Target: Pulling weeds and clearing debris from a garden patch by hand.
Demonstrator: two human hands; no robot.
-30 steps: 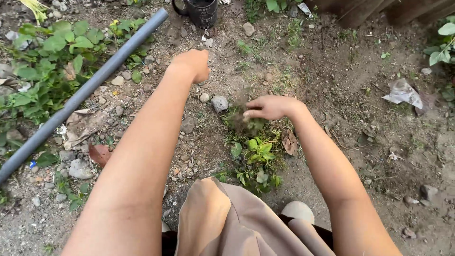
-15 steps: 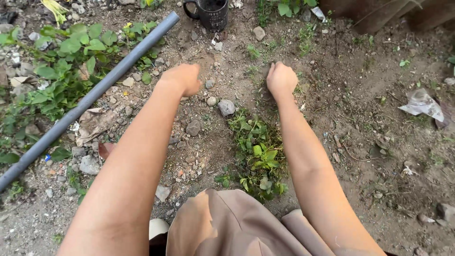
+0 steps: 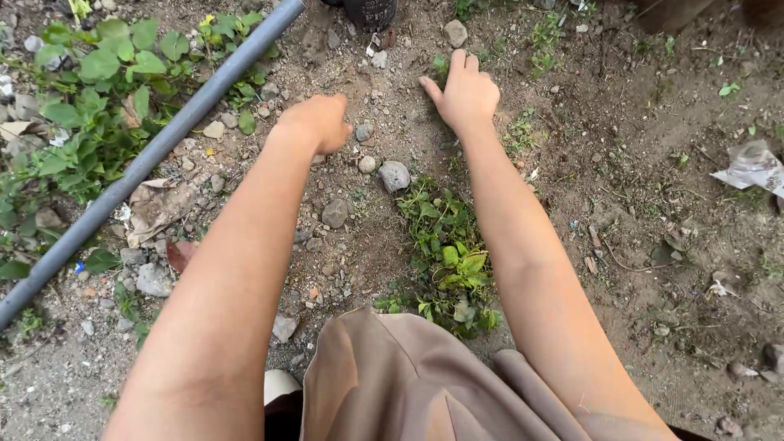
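The ground (image 3: 572, 163) is bare, stony soil, loose and crumbly by the look of it. A grey pipe (image 3: 155, 151) lies on a diagonal well to the left of the left hand, with a bed of leafy plants (image 3: 90, 98) beyond it.

The weed clump (image 3: 445, 253) sits behind the right hand, beside that forearm and between the two arms. Its patch runs lengthwise along the forearm, toward the knees, and the leaves face upward. Judged soft, light and easily torn; best taken low, at the stem bases near the soil.

The right hand (image 3: 465, 94) is released, fingers extended, palm flat on the soil, holding nothing. The left hand (image 3: 318, 122) is curled downward above the ground; whether it holds anything cannot be told.

A grey stone (image 3: 394, 175) lies between the hands, nearer the wrists. A dark cup (image 3: 369, 12) stands beyond the fingertips.
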